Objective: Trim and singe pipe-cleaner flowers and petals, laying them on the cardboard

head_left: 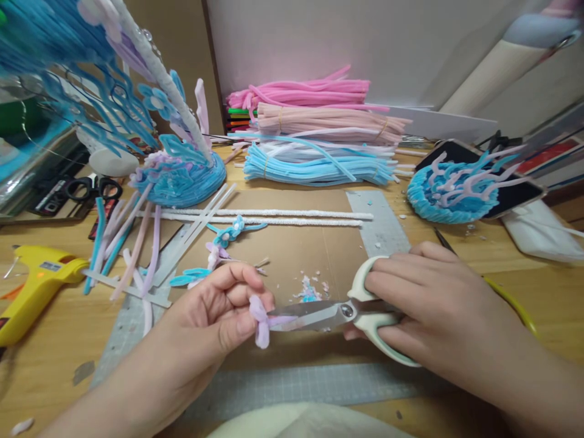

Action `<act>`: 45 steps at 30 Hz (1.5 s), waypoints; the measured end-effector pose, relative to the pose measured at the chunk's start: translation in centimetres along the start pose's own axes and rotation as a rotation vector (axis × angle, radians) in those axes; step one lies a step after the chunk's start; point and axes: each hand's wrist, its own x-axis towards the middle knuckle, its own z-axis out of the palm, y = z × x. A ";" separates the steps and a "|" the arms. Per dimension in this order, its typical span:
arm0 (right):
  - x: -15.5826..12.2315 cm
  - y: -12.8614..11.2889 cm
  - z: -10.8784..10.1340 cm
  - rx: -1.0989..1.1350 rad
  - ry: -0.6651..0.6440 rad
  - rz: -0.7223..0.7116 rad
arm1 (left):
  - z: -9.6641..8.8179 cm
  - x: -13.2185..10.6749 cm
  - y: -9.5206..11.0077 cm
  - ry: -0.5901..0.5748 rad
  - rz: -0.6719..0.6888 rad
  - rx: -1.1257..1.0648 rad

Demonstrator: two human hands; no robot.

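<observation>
My left hand [219, 313] is closed in a pinch on a small lilac pipe-cleaner flower [261, 319], held over the brown cardboard sheet [292, 249]. My right hand [424, 298] grips white-handled scissors [360, 313]. The metal blades point left and their tips meet the lilac piece. Small fuzzy trimmings [310, 291] lie just behind the blades.
A yellow glue gun [31, 289] lies at the left edge. Loose pipe cleaners [128, 243] and white sticks [274, 216] sit behind. Stacks of pink, beige and blue pipe cleaners [319, 134] line the wall. Blue pipe-cleaner pieces stand at back left [182, 176] and right [451, 188]. Black scissors [91, 188] lie at left.
</observation>
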 end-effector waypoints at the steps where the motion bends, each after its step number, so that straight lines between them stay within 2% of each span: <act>1: 0.0 0.0 0.0 -0.001 -0.001 -0.003 | 0.0 0.0 0.0 -0.002 -0.006 -0.005; 7: -0.2 0.0 -0.1 -0.012 0.004 0.004 | 0.0 -0.1 0.1 -0.009 -0.036 -0.038; 15: -0.2 0.2 -0.1 -0.082 0.055 -0.003 | -0.1 -0.2 0.1 -0.049 -0.108 0.020; 35: 0.0 -0.1 -0.2 0.071 0.010 -0.011 | -1.6 -0.5 -0.5 -0.115 0.060 0.142; 45: -0.1 -0.2 -0.3 0.105 -0.018 0.005 | -1.4 -0.5 -0.3 -0.133 0.067 0.126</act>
